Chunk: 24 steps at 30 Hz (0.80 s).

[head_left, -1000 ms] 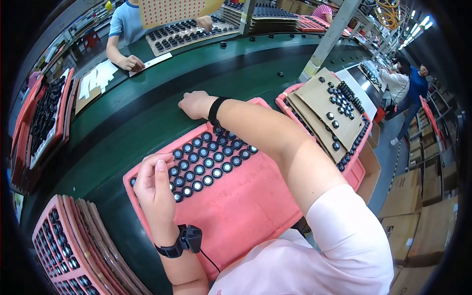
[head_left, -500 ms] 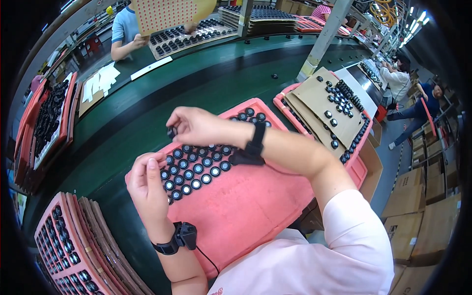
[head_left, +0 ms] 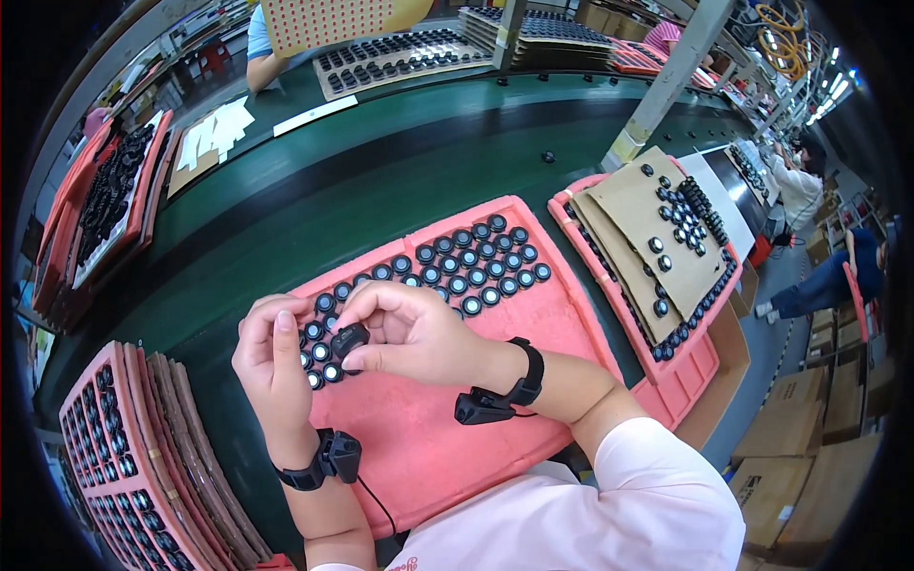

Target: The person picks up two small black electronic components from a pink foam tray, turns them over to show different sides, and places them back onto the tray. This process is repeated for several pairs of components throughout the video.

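My right hand point(head_left: 414, 333) pinches a small black round part point(head_left: 350, 339) between thumb and fingers, above the left portion of a pink foam tray point(head_left: 428, 428). Close beside it, my left hand point(head_left: 271, 362) is closed, thumb pressed against the fingers. Whatever it may hold is hidden. On the tray's far half stand rows of black round parts with silvery centres point(head_left: 458, 285); my hands cover some of the rows at the left. Both wrists wear black straps with small black devices.
A green conveyor belt point(head_left: 381, 181) runs behind the tray. At right, another pink tray point(head_left: 619, 295) carries cardboard sheets point(head_left: 685, 266) with loose black parts. Stacked trays point(head_left: 105, 371) stand at lower left. Across the belt, a person's arm point(head_left: 262, 62) shows beside a dotted yellow board point(head_left: 343, 24).
My right hand has come nearer and down from the tray's far edge to beside my left hand, still pinching the black part. The view has shifted slightly.
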Each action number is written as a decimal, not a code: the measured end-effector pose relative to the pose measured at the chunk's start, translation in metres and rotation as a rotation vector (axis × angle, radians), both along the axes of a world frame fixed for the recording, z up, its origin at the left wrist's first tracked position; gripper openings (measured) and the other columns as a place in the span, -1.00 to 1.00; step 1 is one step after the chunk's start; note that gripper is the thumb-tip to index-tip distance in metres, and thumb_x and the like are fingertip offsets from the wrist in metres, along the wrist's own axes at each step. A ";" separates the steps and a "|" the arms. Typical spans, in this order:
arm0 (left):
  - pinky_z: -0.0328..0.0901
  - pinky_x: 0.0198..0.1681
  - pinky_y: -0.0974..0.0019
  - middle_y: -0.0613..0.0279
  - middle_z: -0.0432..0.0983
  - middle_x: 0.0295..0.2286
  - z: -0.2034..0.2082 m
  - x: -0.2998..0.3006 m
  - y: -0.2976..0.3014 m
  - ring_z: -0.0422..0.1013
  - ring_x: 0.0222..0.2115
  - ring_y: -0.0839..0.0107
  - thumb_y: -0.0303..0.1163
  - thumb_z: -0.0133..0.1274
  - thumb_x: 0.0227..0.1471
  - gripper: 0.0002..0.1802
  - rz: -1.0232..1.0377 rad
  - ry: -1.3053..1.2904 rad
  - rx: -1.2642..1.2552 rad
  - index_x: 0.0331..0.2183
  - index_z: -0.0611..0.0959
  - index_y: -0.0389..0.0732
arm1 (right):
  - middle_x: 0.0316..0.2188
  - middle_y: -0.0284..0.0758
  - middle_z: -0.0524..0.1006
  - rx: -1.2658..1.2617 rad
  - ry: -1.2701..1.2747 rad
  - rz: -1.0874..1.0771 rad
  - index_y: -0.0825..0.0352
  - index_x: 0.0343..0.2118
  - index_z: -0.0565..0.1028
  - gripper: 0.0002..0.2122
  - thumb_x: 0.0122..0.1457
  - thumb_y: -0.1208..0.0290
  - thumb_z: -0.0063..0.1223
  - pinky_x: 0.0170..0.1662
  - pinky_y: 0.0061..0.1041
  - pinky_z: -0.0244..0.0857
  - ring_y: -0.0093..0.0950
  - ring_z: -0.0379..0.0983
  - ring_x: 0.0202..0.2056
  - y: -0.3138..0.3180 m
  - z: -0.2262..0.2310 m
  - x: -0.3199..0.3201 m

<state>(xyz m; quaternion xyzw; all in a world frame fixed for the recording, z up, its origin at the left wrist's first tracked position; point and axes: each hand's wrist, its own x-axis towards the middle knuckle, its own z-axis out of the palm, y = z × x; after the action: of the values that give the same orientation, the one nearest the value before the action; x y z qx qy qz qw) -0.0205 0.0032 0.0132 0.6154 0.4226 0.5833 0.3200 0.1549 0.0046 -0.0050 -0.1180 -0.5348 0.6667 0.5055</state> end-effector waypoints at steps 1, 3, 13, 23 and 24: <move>0.27 -0.19 0.43 0.20 0.49 -0.37 0.000 -0.001 0.000 0.39 -0.33 0.47 -0.47 -0.07 0.17 -0.82 0.012 0.031 0.016 -0.35 0.58 -0.37 | -0.19 -0.31 0.35 0.040 -0.002 -0.030 0.45 -0.15 0.39 -0.70 0.03 0.76 0.12 -0.12 -0.58 0.39 -0.58 0.39 -0.19 0.003 -0.003 0.001; 0.27 -0.18 0.42 0.19 0.49 -0.36 -0.004 -0.004 -0.002 0.39 -0.32 0.44 -0.49 -0.05 0.15 -0.84 0.044 0.097 0.037 -0.35 0.59 -0.36 | -0.20 -0.31 0.36 0.059 -0.053 -0.071 0.45 -0.17 0.40 -0.71 0.02 0.76 0.13 -0.12 -0.58 0.39 -0.57 0.39 -0.20 0.006 -0.002 0.006; 0.30 -0.16 0.32 0.10 0.51 -0.35 0.007 0.004 -0.009 0.43 -0.27 0.31 -0.57 0.13 -0.08 -0.82 -0.110 0.149 0.060 -0.32 0.60 -0.33 | -0.30 -0.27 0.47 0.589 -0.466 -0.466 0.39 -0.24 0.48 -0.71 -0.07 0.72 0.20 -0.24 -0.58 0.34 -0.49 0.42 -0.25 0.023 0.011 0.027; 0.33 -0.14 0.25 0.08 0.49 -0.27 0.005 0.009 -0.009 0.44 -0.24 0.24 -0.53 0.24 -0.20 -0.63 -0.174 0.224 0.059 -0.24 0.58 -0.32 | -0.32 -0.29 0.49 0.712 -0.487 -0.564 0.34 -0.26 0.50 -0.66 -0.18 0.75 0.18 -0.29 -0.53 0.35 -0.40 0.45 -0.30 0.015 0.011 0.021; 0.33 -0.14 0.25 0.08 0.48 -0.27 0.004 0.010 -0.009 0.44 -0.24 0.23 -0.52 0.25 -0.22 -0.61 -0.192 0.235 0.066 -0.23 0.58 -0.32 | -0.32 -0.29 0.49 0.710 -0.483 -0.560 0.34 -0.26 0.50 -0.66 -0.18 0.75 0.18 -0.29 -0.53 0.35 -0.40 0.45 -0.30 0.014 0.012 0.022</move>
<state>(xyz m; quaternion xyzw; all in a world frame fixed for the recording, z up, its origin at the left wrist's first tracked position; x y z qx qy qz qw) -0.0108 -0.0056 0.0177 0.7273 0.3768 0.4875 0.3023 0.1765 0.0190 0.0068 -0.2286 -0.7778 0.2366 0.5356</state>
